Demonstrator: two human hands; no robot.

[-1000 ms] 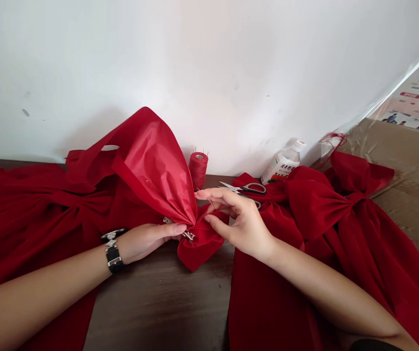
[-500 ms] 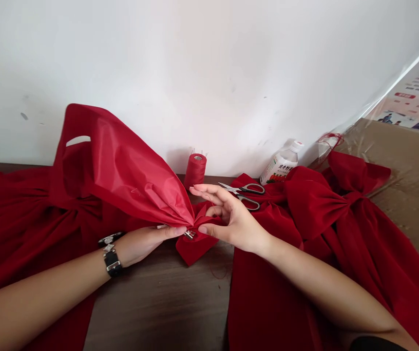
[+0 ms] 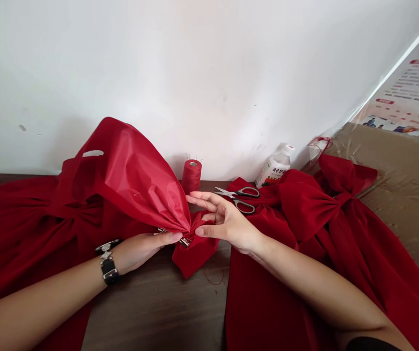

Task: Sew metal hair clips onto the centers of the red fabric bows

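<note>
My left hand (image 3: 142,249) is closed on the gathered end of a red fabric bow (image 3: 140,180), thumb on top and the other fingers hidden beneath. The bow's large shiny loop rises up and leftward from the gathers. By my left thumb tip a metal clip (image 3: 184,241) sits at the pinched folds. My right hand (image 3: 227,224) pinches the gathered cloth from the right with its thumb, while the index finger stretches toward the thread spool. Whether a needle is between its fingers I cannot tell. A short red flap (image 3: 193,261) hangs below the gathers.
A red thread spool (image 3: 191,176) with needles on top stands by the white wall. Scissors (image 3: 237,195) and a labelled bottle (image 3: 275,165) lie behind my right hand. Finished-looking red bows (image 3: 315,200) cover the right side; red cloth (image 3: 23,214) spreads left. Loose thread (image 3: 215,282) curls on the table.
The bow's large loop has sunk and swung a little to the right. More of the metal clip shows by my left thumb. Both hands keep hold at the gathers; the view has shifted slightly.
</note>
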